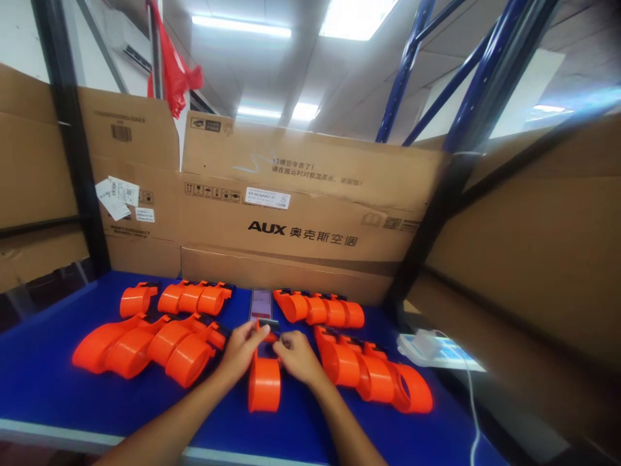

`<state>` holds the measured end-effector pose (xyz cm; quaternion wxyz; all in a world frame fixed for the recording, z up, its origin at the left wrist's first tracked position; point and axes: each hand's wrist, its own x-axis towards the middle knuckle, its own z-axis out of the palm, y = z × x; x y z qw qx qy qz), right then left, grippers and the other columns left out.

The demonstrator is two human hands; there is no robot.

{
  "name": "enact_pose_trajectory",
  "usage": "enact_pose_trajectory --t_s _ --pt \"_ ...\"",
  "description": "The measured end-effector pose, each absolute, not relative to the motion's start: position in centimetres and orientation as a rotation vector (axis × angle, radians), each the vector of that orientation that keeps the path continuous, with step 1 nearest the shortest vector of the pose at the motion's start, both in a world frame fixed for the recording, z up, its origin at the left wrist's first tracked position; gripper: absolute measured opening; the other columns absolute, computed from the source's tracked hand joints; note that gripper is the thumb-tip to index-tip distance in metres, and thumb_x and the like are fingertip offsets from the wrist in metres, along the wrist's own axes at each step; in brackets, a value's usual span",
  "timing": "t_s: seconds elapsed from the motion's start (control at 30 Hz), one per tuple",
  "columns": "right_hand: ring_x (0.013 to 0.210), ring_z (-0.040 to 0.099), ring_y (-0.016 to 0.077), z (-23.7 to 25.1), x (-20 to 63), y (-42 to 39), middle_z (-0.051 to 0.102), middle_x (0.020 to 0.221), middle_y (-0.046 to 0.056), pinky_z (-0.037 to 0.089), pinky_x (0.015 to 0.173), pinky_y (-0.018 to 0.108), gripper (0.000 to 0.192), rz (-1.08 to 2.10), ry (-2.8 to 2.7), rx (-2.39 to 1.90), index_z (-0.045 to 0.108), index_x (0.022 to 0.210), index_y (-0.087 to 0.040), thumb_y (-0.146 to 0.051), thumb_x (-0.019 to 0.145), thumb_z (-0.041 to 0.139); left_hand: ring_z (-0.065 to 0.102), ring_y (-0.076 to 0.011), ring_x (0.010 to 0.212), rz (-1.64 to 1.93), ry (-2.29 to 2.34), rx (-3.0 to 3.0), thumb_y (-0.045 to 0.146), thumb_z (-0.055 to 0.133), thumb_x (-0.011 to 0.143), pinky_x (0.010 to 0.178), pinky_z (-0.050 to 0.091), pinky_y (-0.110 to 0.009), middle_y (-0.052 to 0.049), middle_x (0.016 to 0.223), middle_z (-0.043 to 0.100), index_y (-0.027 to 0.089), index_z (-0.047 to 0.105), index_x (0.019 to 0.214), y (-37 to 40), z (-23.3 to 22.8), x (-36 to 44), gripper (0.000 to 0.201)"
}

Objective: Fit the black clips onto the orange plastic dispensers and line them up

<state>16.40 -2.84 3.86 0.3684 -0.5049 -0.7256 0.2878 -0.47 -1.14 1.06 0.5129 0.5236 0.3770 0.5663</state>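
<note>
Held part: orange ring (264, 385) with a dark bar (268, 325) at its far end, mid-width on the blue table (53, 404), nearer the front edge than the back. Ring end points at the front edge.

Left hand (241, 349): mostly closed, thumb pressed on the bar, fingers curled on the left side; has hold of the part. Right hand (297, 355): fingers folded in, thumb and index up against the right side of the part's far end. Can't tell if it's pinching anything.

Other orange rings, dark-tipped too, in rows. Toward the left edge: front group of four (127, 353), behind it a group of three (195, 299) plus a single ring (136, 301) near the back left corner. Toward the right edge: back row (316, 310), front row (376, 378).

Flat purple-faced pad (261, 303) near the back edge, just beyond the hands. White power strip (453, 355) at the right edge, cord (473, 411) trailing down. Printed cardboard (301, 213) stands along the back edge.
</note>
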Motion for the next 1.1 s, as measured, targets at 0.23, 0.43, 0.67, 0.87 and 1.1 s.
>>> enact_pose_trajectory --t_s 0.23,0.43,0.67,0.87,1.1 --pt "0.053 0.036 0.0109 4.1 16.3 -3.0 0.039 0.053 -0.004 0.024 0.047 0.022 0.022 0.679 -1.789 -1.298 0.039 0.053 -0.021 -0.020 0.072 0.052 0.055 -0.0180 0.069 1.376 0.858 1.185 0.053 0.074 0.075 0.064 0.040 -0.026 -0.001 0.071 0.064 0.016 0.068 0.076 -1.7 1.8 -0.1 0.037" --pt "0.055 0.039 0.0115 3.7 16.1 -3.5 0.042 0.055 -0.003 0.026 0.048 0.023 0.022 0.673 -1.774 -1.319 0.042 0.056 -0.020 -0.022 0.076 0.052 0.058 -0.0214 0.077 1.394 0.892 1.150 0.050 0.075 0.075 0.069 0.043 -0.027 -0.004 0.081 0.068 0.017 0.072 0.084 -1.9 1.9 0.1 0.034" --pt "0.054 0.040 0.0116 3.6 16.1 -3.5 0.043 0.055 -0.004 0.027 0.049 0.024 0.020 0.685 -1.792 -1.316 0.044 0.058 -0.020 -0.022 0.077 0.051 0.060 -0.0242 0.083 1.378 0.890 1.165 0.050 0.074 0.076 0.072 0.046 -0.029 -0.006 0.086 0.070 0.017 0.074 0.086 -2.3 2.3 0.1 0.035" --pt "0.053 0.037 0.0109 3.8 16.1 -3.5 0.038 0.055 -0.004 0.024 0.048 0.024 0.025 0.674 -1.783 -1.318 0.039 0.057 -0.021 -0.022 0.080 0.048 0.060 -0.0233 0.081 1.377 0.879 1.164 0.049 0.073 0.078 0.071 0.045 -0.029 -0.006 0.088 0.070 0.016 0.073 0.089 -2.5 2.5 0.1 0.035" --pt "0.055 0.043 0.0127 4.1 15.8 -4.0 0.046 0.055 -0.003 0.028 0.051 0.024 0.026 0.630 -1.777 -1.300 0.039 0.058 -0.021 -0.022 0.083 0.045 0.057 -0.0203 0.076 1.413 0.869 1.172 0.048 0.074 0.077 0.066 0.043 -0.027 -0.004 0.080 0.066 0.017 0.070 0.081 -2.3 2.8 0.0 0.032"
